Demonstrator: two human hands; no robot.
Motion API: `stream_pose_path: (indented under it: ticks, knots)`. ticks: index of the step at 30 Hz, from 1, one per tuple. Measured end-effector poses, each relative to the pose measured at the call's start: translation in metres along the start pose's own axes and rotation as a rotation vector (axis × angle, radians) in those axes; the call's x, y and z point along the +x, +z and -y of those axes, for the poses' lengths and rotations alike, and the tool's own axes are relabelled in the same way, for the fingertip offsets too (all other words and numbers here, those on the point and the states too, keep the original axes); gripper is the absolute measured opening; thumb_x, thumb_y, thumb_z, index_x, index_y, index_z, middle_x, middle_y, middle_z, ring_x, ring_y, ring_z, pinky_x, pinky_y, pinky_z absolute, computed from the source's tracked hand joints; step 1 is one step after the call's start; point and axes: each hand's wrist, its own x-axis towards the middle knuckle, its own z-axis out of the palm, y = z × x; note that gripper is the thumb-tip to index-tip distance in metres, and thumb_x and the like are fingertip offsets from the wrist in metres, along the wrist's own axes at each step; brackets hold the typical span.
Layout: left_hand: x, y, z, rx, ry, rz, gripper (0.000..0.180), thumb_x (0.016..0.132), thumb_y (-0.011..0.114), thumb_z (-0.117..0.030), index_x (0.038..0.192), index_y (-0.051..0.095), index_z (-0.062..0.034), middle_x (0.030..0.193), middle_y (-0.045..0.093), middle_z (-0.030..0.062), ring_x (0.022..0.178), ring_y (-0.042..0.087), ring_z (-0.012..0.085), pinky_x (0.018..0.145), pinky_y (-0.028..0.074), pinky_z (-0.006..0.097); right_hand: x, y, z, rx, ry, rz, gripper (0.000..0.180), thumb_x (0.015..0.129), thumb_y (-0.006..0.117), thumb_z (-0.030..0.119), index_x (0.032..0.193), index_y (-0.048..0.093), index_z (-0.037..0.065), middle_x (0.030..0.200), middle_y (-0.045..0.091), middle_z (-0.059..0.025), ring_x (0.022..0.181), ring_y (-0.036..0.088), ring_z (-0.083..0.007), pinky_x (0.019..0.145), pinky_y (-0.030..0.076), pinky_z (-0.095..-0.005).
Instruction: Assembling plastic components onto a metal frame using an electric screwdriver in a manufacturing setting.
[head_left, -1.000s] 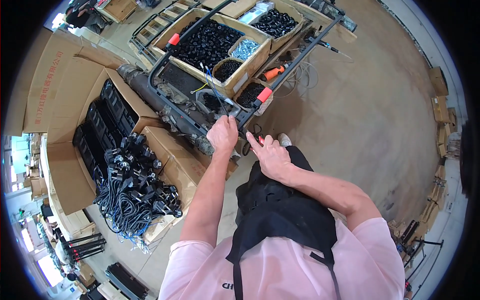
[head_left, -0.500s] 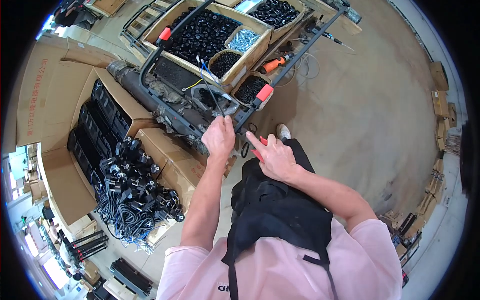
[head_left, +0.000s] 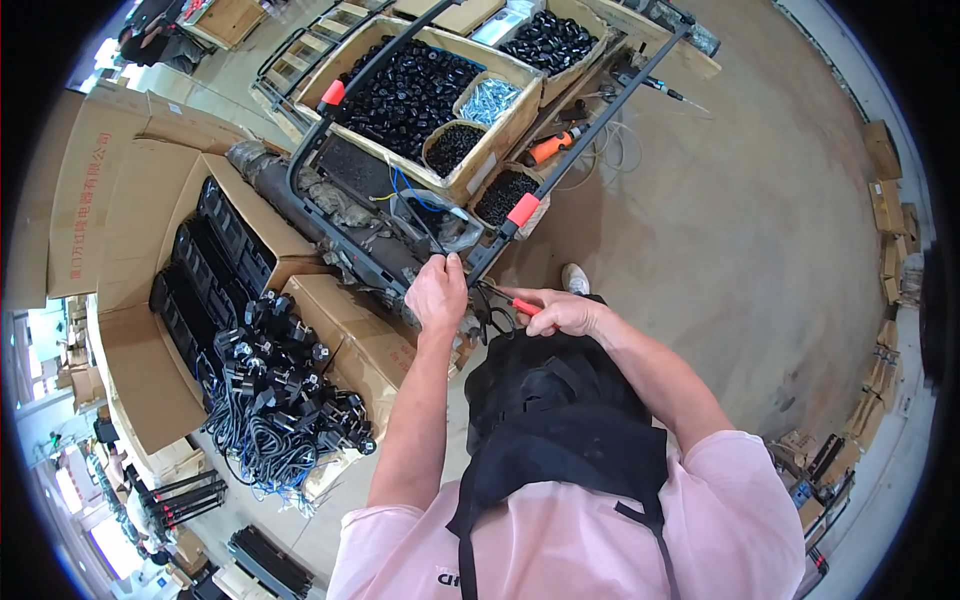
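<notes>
My left hand (head_left: pixel 436 292) pinches thin black wires at the near corner of a black metal frame (head_left: pixel 580 136) with red sleeves (head_left: pixel 523 209). Just to its right, my right hand (head_left: pixel 562 313) grips a small red-handled cutter (head_left: pixel 520 305), whose tip points toward the left hand and the wire bundle (head_left: pixel 492 322). Both hands are above my black apron (head_left: pixel 560 410). The cutter's jaws are hidden among the wires.
Wooden trays behind the frame hold black parts (head_left: pixel 405 95) and silver screws (head_left: pixel 487 100). An orange-handled tool (head_left: pixel 549 148) lies by the frame. At left, open cartons hold black units (head_left: pixel 215 260) and a heap of black plug cords (head_left: pixel 275 400). Concrete floor (head_left: pixel 740 230) spreads to the right.
My right hand has drawn back a little from the frame and now shows the red-handled cutter. The left hand stays on the wires at the frame's corner.
</notes>
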Motion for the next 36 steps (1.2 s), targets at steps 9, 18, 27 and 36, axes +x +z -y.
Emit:
stream_pose_path:
  ticks: [9, 18, 27, 36]
  knots:
    - [0.003, 0.005, 0.004, -0.027, -0.062, -0.055, 0.044, 0.104, 0.055, -0.042, 0.084, 0.067, -0.0042, 0.092, 0.073, 0.0250, 0.086, 0.070, 0.0474, 0.077, 0.053, 0.058, -0.031, 0.047, 0.060, -1.323, 0.253, -0.390, 0.043, 0.090, 0.052, 0.006, 0.132, 0.057, -0.003, 0.121, 0.070, -0.0294, 0.118, 0.066, -0.0447, 0.100, 0.051, -0.0527]
    - [0.002, 0.000, -0.006, -0.025, -0.078, -0.065, 0.040, 0.101, 0.061, -0.037, 0.077, 0.066, -0.0050, 0.083, 0.071, 0.0225, 0.079, 0.070, 0.0448, 0.073, 0.054, 0.055, 0.018, -0.027, 0.047, -1.191, 0.281, -0.568, 0.049, 0.088, 0.067, 0.033, 0.121, 0.064, -0.003, 0.125, 0.068, -0.0309, 0.121, 0.065, -0.0446, 0.101, 0.051, -0.0516]
    - [-0.004, -0.009, 0.011, -0.202, -0.112, -0.293, 0.028, 0.101, 0.067, -0.022, 0.119, 0.067, -0.0016, 0.112, 0.070, 0.0213, 0.107, 0.066, 0.0378, 0.094, 0.051, 0.048, 0.148, -0.086, -0.002, -0.711, 0.457, -0.536, 0.052, 0.079, 0.085, 0.027, 0.125, 0.067, 0.008, 0.115, 0.074, -0.0122, 0.100, 0.070, -0.0239, 0.082, 0.057, -0.0410]
    - [0.026, -0.012, 0.031, -0.262, -0.468, -0.381, 0.054, 0.086, 0.077, -0.013, 0.134, 0.060, 0.0043, 0.124, 0.066, 0.0293, 0.115, 0.062, 0.0479, 0.103, 0.047, 0.054, 0.085, -0.122, 0.037, -0.930, 0.078, -0.362, 0.025, 0.097, 0.072, 0.030, 0.114, 0.076, 0.012, 0.107, 0.076, -0.0008, 0.092, 0.071, -0.0154, 0.080, 0.058, -0.0339]
